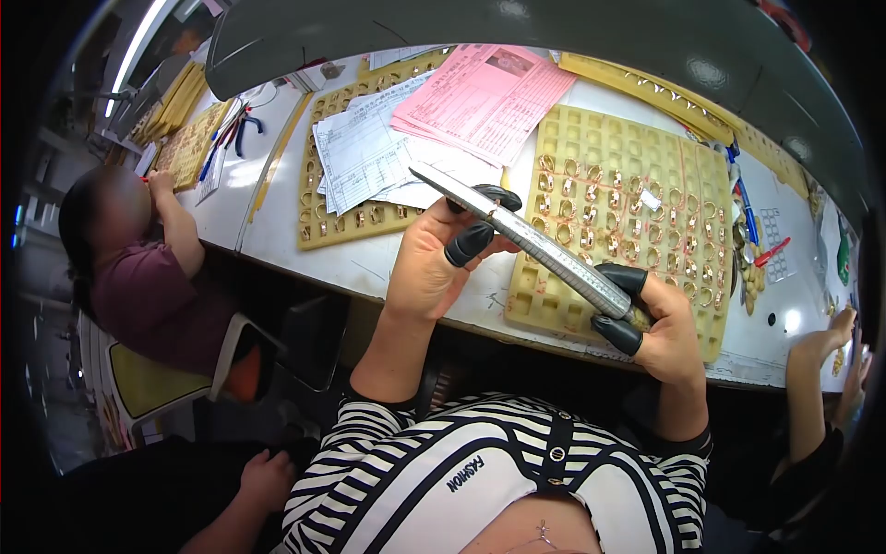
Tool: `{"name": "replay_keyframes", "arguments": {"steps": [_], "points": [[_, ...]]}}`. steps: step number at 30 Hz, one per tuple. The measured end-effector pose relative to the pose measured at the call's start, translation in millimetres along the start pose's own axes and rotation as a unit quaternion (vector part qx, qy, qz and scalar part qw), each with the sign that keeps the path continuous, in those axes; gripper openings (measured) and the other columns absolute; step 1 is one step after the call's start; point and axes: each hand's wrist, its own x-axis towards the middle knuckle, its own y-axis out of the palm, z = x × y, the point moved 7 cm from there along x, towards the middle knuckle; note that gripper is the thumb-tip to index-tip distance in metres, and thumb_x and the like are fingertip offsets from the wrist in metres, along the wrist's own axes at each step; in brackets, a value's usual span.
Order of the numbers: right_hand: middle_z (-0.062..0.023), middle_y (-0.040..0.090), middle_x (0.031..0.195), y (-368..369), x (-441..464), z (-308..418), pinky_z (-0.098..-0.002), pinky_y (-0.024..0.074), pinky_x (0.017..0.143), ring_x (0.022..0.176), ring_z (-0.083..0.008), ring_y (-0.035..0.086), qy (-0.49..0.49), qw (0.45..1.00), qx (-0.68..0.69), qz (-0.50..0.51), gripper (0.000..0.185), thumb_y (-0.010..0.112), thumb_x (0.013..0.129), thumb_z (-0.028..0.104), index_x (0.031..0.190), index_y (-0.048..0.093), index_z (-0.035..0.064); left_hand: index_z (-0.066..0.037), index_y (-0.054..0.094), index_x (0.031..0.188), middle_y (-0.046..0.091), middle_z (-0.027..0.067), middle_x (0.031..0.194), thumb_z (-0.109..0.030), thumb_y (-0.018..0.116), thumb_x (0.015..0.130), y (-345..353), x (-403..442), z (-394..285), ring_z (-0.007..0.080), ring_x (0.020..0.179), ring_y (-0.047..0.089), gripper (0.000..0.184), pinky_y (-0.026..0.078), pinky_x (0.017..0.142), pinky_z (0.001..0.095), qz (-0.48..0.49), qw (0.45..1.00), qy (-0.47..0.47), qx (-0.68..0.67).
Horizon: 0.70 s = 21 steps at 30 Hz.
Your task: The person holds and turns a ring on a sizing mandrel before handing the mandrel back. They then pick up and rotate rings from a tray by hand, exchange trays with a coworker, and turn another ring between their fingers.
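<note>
A long tapered metal rod, like a ring mandrel (554,258), slants across the view, its thin tip at upper left and its thick end at lower right. My left hand (443,249), with black finger cots, pinches a ring on the rod's upper part; the ring is mostly hidden. My right hand (660,323), also in black finger cots, is closed around the thick end. Beyond and below the rod lies a yellow tray (577,129) with rows of rings in its square slots. Pink printed sheets (489,102) and white sheets (360,152) lie behind my left hand.
A second ring tray (309,235) sits under the papers. Pens (748,217) and a red tool (772,252) lie at right. Pliers (245,129) lie at left. A seated person (157,268) works at left; another person's arms (817,369) reach in at right. A dark lamp hood (554,28) overhangs the bench.
</note>
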Motion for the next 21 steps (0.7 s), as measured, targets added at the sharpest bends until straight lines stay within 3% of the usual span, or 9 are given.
{"name": "replay_keyframes", "arguments": {"steps": [21], "points": [[-0.0112, 0.07, 0.098, -0.5, -1.5, -3.9, -0.0287, 0.0501, 0.084, 0.09, -0.0141, 0.064, 0.048, 0.997, 0.049, 0.022, 0.039, 0.075, 0.08, 0.009, 0.113, 0.064, -0.0064, 0.001, 0.054, 0.125, 0.06, 0.0149, 0.123, -0.014, 0.071, 0.087, 1.6, -1.0, 3.0, 0.0254, 0.108, 0.062, 0.044, 0.053, 0.092, 0.0454, 0.021, 0.999, -0.022, -0.018]]}}
